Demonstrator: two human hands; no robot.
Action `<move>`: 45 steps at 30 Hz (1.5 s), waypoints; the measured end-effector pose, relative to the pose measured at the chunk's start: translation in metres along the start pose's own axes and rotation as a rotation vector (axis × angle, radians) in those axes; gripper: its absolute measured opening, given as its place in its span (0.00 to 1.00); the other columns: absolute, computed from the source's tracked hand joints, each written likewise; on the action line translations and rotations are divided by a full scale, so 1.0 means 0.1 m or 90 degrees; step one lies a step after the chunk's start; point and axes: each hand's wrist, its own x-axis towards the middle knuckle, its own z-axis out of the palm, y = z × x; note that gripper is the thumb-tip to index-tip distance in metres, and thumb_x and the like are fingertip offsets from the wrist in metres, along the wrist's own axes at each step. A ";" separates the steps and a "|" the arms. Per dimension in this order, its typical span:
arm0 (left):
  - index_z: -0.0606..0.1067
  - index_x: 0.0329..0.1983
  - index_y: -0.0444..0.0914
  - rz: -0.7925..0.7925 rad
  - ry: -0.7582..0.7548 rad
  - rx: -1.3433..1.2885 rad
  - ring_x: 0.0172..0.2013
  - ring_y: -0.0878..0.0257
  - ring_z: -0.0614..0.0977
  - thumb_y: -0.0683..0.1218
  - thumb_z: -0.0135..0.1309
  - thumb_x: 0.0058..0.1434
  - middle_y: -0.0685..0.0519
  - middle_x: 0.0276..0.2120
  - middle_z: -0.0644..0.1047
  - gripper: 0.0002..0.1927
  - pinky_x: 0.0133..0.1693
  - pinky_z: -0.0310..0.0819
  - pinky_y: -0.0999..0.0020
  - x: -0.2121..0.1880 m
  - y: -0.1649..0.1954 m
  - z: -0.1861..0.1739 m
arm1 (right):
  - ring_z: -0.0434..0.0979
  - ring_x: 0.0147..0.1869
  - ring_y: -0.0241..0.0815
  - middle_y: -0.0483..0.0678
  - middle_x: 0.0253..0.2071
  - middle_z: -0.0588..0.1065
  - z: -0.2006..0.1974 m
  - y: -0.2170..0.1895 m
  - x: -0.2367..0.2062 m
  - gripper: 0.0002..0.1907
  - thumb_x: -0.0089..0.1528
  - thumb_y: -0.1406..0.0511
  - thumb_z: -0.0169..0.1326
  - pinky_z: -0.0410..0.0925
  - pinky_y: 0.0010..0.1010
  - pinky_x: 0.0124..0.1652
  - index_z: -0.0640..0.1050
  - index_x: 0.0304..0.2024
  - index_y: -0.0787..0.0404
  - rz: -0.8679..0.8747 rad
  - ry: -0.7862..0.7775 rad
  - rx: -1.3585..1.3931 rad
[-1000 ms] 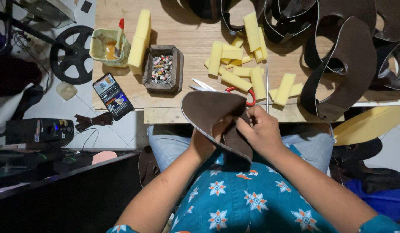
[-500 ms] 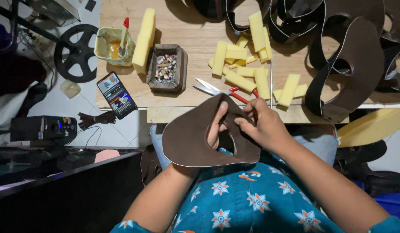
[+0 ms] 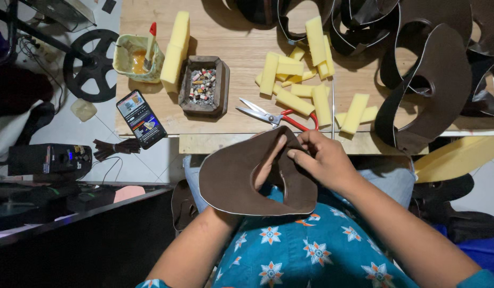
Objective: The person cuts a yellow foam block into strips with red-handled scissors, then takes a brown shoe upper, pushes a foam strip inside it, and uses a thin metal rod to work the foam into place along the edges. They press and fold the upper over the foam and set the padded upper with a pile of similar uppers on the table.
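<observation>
The brown leather piece (image 3: 241,181) is now spread out flat over the person's lap, just in front of the near edge of the tabletop (image 3: 241,48). One second ago it was folded small and held close between both hands; half a second ago it was already opening. Now its full curved shape with the cut-out in the middle can be seen, so the unfolding looks finished and the piece is ready to be handled or checked.

The left hand (image 3: 268,165) is under the leather and comes up through the cut-out. Its fingers are bent loosely and support the piece from below; how firmly it grips cannot be told, because most of the hand is hidden. The right hand (image 3: 321,157) is closed in a pinch on the inner edge of the leather near the cut-out, thumb against the fingers.

On the tabletop nothing seems to have moved. The scissors (image 3: 273,114) with red handles lie at the near edge, just beyond the hands. Yellow foam blocks (image 3: 292,80) are scattered in the middle, other dark leather pieces (image 3: 433,80) lie toward the right edge, and a glue pot (image 3: 135,58) with a brush stands near the left edge. A phone (image 3: 141,118) lies at the near left corner.
</observation>
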 end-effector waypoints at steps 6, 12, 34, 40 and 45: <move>0.79 0.47 0.39 -0.237 -0.073 0.022 0.36 0.57 0.84 0.53 0.47 0.71 0.49 0.34 0.82 0.16 0.38 0.74 0.64 0.00 -0.16 0.12 | 0.72 0.31 0.29 0.43 0.28 0.75 0.06 -0.03 -0.05 0.15 0.56 0.65 0.66 0.67 0.23 0.32 0.75 0.40 0.62 -0.022 0.062 0.009; 0.79 0.45 0.38 -0.213 -0.067 -0.085 0.34 0.59 0.84 0.51 0.45 0.72 0.50 0.32 0.81 0.15 0.38 0.76 0.66 -0.09 -0.14 0.14 | 0.72 0.32 0.31 0.46 0.31 0.74 0.11 0.04 -0.10 0.12 0.58 0.65 0.66 0.68 0.26 0.32 0.75 0.31 0.64 -0.159 0.116 -0.069; 0.72 0.61 0.33 0.124 -0.064 0.136 0.45 0.53 0.82 0.48 0.49 0.71 0.44 0.48 0.79 0.20 0.48 0.76 0.64 -0.24 -0.29 0.05 | 0.75 0.38 0.27 0.40 0.34 0.79 0.00 0.25 -0.05 0.13 0.64 0.60 0.57 0.70 0.22 0.41 0.80 0.44 0.64 0.079 0.004 0.198; 0.75 0.61 0.38 -0.051 -0.083 0.002 0.49 0.55 0.84 0.47 0.48 0.74 0.46 0.49 0.81 0.16 0.52 0.77 0.65 -0.21 -0.37 0.17 | 0.77 0.36 0.32 0.47 0.33 0.81 0.10 0.21 -0.09 0.14 0.58 0.63 0.62 0.73 0.28 0.38 0.81 0.42 0.66 0.189 -0.060 0.069; 0.74 0.56 0.32 0.165 -0.031 0.097 0.44 0.58 0.80 0.52 0.60 0.61 0.44 0.45 0.79 0.25 0.47 0.74 0.65 -0.21 -0.58 0.16 | 0.77 0.37 0.29 0.44 0.36 0.81 0.09 0.25 -0.05 0.12 0.62 0.63 0.58 0.72 0.25 0.40 0.81 0.44 0.64 0.141 -0.080 0.164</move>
